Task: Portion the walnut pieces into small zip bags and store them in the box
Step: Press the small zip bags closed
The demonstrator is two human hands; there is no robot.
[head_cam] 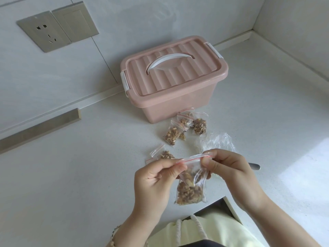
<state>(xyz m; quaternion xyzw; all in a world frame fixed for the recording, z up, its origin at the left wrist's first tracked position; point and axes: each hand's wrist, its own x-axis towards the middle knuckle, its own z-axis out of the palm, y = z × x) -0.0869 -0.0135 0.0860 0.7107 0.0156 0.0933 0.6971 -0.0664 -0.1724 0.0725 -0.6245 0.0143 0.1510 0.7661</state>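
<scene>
The small zip bag (193, 177) is held above the counter (71, 175), close to its near edge. The bag's long axis runs away from the person: the red seal strip (194, 158) points toward the back edge, and the end filled with walnut pieces (189, 192) points toward the near edge. The left hand (154, 177) pinches the left end of the seal strip between thumb and fingers. The right hand (229, 168) pinches the right end in the same manner.

One filled zip bag (164, 155) lies on the counter just beyond the left hand. A crumpled clear plastic bag (217, 141) lies just beyond the right hand, and a metal utensil handle (254, 165) projects from behind that hand. A group of filled zip bags (184, 125) lies farther back, against the front wall of the pink storage box (178, 104). The box stands at the back edge of the counter with its lid (178, 77) on and its white carry handle (163, 63) folded flat. A wall socket (42, 31) sits above the counter to the left of the box.
</scene>
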